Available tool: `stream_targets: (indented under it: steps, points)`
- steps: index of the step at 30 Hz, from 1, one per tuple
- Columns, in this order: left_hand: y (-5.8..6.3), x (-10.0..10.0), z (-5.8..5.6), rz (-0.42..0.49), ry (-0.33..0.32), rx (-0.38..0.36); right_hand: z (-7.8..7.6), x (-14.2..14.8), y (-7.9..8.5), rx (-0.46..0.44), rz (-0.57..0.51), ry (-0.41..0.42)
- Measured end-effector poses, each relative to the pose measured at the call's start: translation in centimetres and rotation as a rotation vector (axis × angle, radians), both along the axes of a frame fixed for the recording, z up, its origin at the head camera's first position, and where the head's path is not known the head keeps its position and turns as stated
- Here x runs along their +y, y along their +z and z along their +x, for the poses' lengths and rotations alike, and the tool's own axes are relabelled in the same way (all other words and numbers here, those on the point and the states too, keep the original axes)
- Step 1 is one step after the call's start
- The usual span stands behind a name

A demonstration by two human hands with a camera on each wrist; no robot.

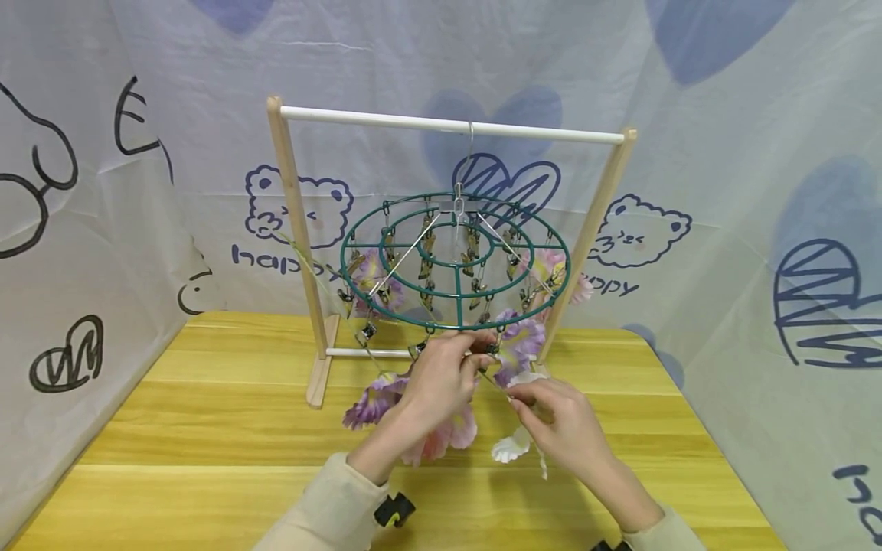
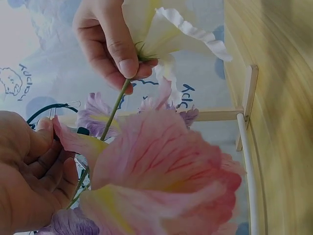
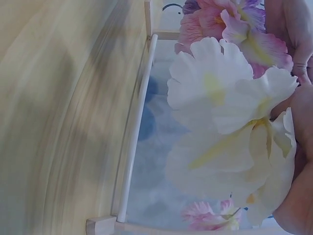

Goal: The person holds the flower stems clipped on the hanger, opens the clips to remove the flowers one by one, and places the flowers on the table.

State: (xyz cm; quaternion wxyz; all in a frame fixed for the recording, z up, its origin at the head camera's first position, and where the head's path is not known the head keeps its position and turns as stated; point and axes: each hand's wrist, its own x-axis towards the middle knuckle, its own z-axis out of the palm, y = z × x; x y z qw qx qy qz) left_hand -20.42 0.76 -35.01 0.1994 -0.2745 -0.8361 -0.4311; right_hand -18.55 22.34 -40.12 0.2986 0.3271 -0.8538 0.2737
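Observation:
A green round wire drying rack [image 1: 458,294] with several small metal clips hangs from a stand. My left hand [image 1: 441,375] is at the rack's near edge, its thumb and fingers pinching a hanging clip [image 1: 492,349]. Thumb and fingers of my right hand [image 1: 568,425] pinch the green stem [image 2: 113,110] of a white artificial flower [image 3: 210,105] just below its bloom. The stem runs up towards the clip, and its far end is hidden by petals and the left hand. A pink flower [image 2: 161,166] hangs close beside the left hand.
Purple flowers [image 1: 375,399] hang at the rack's near left and right sides, with more pink ones [image 1: 551,268] behind. The wooden stand [image 1: 292,199] has a white top bar [image 1: 386,119] and stands on a wood-grain table [image 1: 207,428]. A printed cloth [image 1: 386,69] surrounds it.

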Motion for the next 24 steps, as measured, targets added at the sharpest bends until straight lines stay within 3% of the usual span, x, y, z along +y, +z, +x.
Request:
stream_targets:
  steps: [24]
  points:
    - [-0.4, -0.7, 0.1, 0.031, -0.11, -0.049, 1.3, 1.9, -0.6, 0.001, 0.005, -0.048]
